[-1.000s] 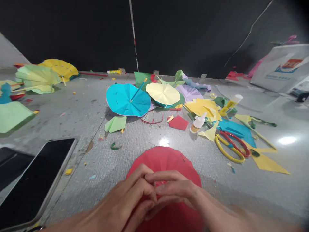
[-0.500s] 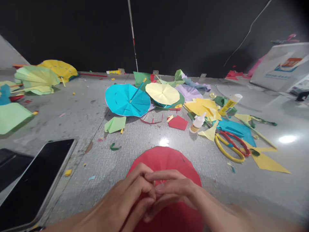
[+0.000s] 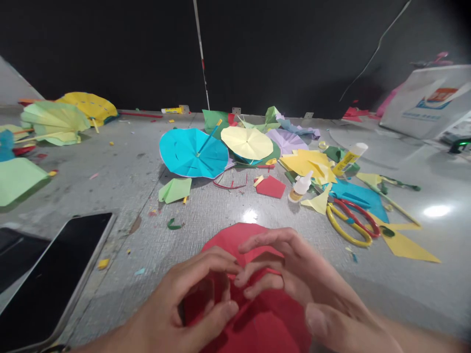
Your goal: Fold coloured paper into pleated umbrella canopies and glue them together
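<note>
A red paper disc (image 3: 268, 323) with fold lines lies at the bottom centre, under both of my hands. My left hand (image 3: 195, 294) is over its left part, fingers curved and apart, the fingertips close to the disc's middle. Over the right part is my right hand (image 3: 294, 274), its fingers spread and bent, with the thumb apart near the disc's right edge. The fingertips of both hands nearly meet above the centre. Nothing shows held in either hand. Part of the disc is hidden by the hands.
A phone (image 3: 59, 279) lies at left. Beyond the disc are a blue paper umbrella (image 3: 195, 153), a cream disc (image 3: 247, 142), a red scrap (image 3: 270, 187) and a small glue bottle (image 3: 300, 187). Scissors (image 3: 349, 224), a glue stick (image 3: 349, 159) and a white bag (image 3: 429, 100) are at right.
My hands have moved apart from their closed position at the disc's middle. My right hand has lifted and spread its fingers, and my left thumb has come away from its fingers.
</note>
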